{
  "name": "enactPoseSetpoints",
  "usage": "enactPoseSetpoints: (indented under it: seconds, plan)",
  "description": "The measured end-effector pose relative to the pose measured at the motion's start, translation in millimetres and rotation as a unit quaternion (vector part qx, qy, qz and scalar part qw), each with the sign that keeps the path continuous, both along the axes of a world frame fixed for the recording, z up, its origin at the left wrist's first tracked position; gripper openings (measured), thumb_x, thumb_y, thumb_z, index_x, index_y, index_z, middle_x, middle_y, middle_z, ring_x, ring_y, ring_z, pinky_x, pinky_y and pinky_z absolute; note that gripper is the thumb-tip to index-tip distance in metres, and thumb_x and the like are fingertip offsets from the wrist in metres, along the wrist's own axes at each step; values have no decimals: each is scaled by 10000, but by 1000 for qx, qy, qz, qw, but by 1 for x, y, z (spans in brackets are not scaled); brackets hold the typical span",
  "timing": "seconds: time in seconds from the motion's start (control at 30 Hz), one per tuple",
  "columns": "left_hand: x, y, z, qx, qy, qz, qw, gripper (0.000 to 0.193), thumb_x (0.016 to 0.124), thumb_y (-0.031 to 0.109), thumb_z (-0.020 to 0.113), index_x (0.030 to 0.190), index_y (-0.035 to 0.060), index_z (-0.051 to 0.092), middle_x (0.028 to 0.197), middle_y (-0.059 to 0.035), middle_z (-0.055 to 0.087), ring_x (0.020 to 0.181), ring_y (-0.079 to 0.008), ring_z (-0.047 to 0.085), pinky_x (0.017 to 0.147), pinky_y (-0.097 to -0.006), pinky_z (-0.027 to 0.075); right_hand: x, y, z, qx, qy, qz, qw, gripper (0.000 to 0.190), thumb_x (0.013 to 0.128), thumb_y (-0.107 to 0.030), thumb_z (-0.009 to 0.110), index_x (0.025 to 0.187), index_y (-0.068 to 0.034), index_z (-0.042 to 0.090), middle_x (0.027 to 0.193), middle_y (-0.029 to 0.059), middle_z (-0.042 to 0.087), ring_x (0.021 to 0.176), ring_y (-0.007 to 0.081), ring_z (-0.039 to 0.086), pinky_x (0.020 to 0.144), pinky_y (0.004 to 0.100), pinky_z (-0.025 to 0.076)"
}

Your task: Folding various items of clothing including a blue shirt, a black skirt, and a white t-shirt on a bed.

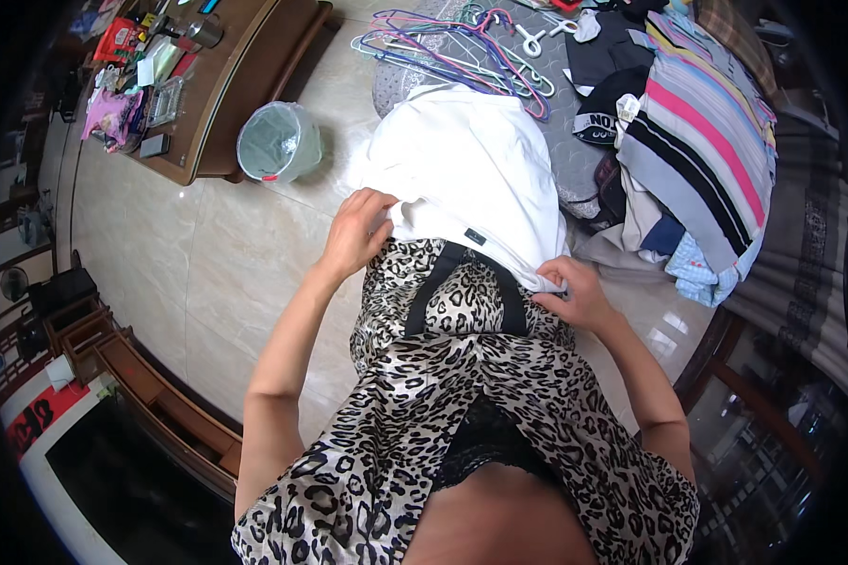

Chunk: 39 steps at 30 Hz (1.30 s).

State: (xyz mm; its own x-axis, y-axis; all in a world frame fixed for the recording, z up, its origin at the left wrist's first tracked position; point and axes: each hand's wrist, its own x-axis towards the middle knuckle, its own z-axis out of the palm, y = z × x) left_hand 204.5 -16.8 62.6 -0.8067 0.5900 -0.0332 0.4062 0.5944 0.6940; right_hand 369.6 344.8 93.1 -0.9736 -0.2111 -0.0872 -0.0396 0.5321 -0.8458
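Observation:
A white cloth garment [466,155] with a small black label at its near edge lies spread from my lap onto the grey quilted cover. My left hand [359,229] pinches its near left corner between thumb and fingers. At the near right corner, my right hand [571,288] grips a bunched bit of the same white fabric. Beyond the garment, several plastic clothes hangers [459,49] in blue, pink and green lie in a tangle on the grey quilted cover [572,169].
A striped garment [707,134] tops a heap of clothes at the right. Left of the garment stands a lined waste bin [279,145] on the tiled floor, beside a wooden table [219,92] bearing small items. Wooden drawers [141,374] stand at the lower left.

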Motion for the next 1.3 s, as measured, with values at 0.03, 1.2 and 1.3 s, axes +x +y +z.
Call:
enactPoseSetpoints:
  seconds: [0.03, 1.2, 1.3]
  plan:
    - [-2, 0, -1, 2, -23, -4, 1000, 377, 753, 7, 658, 1123, 63, 609, 1086, -123, 606, 1082, -336, 563, 941, -414, 454, 4, 1, -2, -11, -24, -1, 1000, 273, 770, -100, 775, 984, -33, 619, 833, 96, 593, 748, 225, 575, 683, 306, 459]
    - [-123, -47, 299, 104, 71, 126, 984, 186, 796, 141, 785, 878, 56, 641, 814, 28, 632, 771, -66, 573, 691, -234, 452, -243, 102, 253, 67, 352, -160, 920, 53, 884, -75, 646, 918, -42, 671, 784, -41, 625, 774, 41, 574, 684, 236, 474]
    - [-137, -75, 317, 146, 95, 44, 984, 305, 727, 222, 846, 915, 58, 669, 827, 5, 649, 770, -82, 605, 701, -240, 470, -236, 131, 279, -6, 362, -73, 929, 36, 884, -58, 650, 883, -30, 673, 799, -68, 619, 768, 24, 559, 671, 200, 454]
